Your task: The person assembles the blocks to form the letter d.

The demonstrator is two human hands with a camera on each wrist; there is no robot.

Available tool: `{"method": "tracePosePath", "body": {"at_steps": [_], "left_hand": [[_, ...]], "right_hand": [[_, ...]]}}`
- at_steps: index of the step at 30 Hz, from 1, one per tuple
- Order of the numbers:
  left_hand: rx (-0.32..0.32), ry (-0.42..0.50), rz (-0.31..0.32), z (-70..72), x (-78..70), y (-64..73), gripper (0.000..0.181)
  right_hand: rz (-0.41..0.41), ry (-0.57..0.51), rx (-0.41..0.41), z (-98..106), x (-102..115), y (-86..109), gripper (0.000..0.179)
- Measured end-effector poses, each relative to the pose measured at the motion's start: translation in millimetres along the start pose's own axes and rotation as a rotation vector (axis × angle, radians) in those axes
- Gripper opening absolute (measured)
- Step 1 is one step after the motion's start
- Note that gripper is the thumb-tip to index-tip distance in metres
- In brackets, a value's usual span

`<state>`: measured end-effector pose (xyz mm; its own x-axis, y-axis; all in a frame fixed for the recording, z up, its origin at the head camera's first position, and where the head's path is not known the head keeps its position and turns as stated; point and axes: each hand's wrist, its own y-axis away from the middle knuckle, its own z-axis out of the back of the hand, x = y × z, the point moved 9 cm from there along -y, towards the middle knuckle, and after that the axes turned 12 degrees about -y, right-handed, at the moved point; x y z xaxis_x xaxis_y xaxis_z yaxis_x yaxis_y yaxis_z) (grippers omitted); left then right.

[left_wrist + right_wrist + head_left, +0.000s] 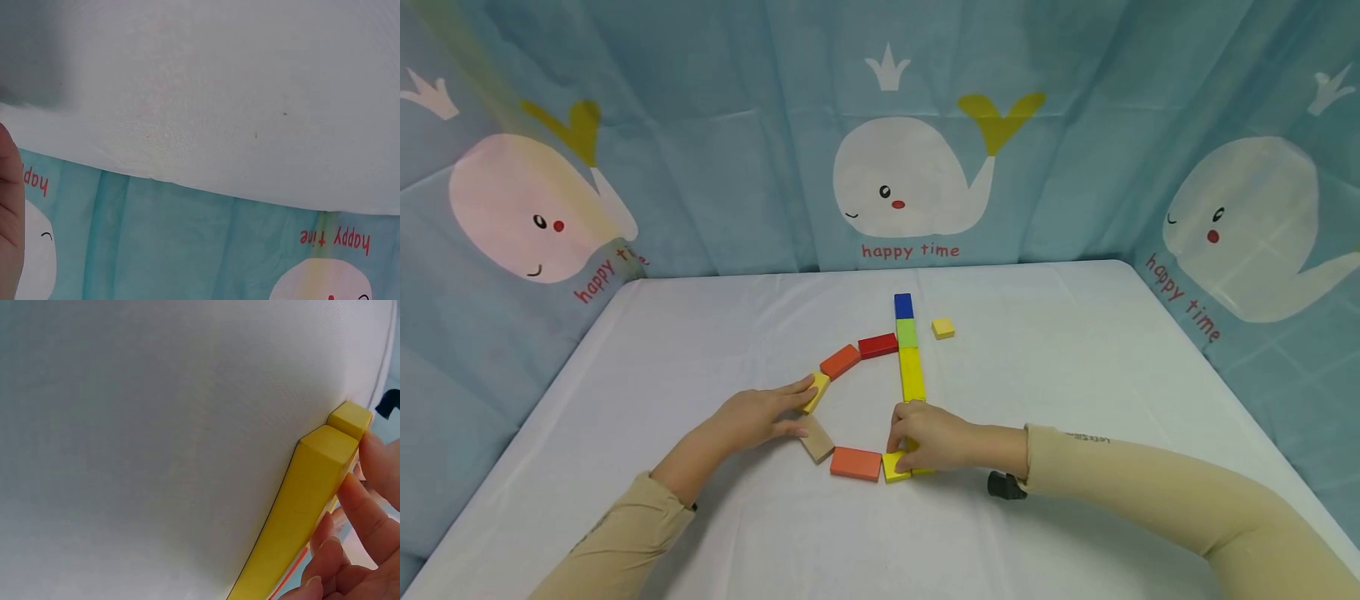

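Colored blocks lie on the table as a rough D shape in the head view. Its straight side has a blue block (pixel 903 306), a light green block (pixel 907 333) and a long yellow block (pixel 912 373). My left hand (pixel 752 421) rests its fingertips on a pale yellow block (pixel 820 389), its thumb touching a bare wooden block (pixel 817 440). With thumb and finger my right hand (pixel 936 437) pinches a small yellow block (pixel 895 473) at the near corner, beside another long yellow block (pixel 300 500). The right hand covers part of the straight side.
An orange block (pixel 856 464), another orange block (pixel 840 361) and a red block (pixel 877 346) form parts of the curve. A separate pale yellow block (pixel 943 328) lies to the right. A whale-print curtain (pixel 737 167) surrounds the white tabletop (pixel 1075 350).
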<state>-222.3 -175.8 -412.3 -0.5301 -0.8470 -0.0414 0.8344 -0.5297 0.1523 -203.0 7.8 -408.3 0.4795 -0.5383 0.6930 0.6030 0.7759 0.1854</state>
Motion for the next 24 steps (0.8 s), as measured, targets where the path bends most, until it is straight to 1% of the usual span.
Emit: {"method": "tracePosePath", "body": {"at_steps": [16, 24], "left_hand": [[0.011, 0.023, 0.008, -1.5, 2.2, 0.8, 0.070], [0.017, 0.029, 0.011, -1.3, 2.5, 1.2, 0.070]], "right_hand": [[0.013, 0.007, 0.007, -0.9, 0.8, 1.5, 0.013], [0.036, 0.020, 0.017, -2.8, 3.2, 3.4, 0.014]]}}
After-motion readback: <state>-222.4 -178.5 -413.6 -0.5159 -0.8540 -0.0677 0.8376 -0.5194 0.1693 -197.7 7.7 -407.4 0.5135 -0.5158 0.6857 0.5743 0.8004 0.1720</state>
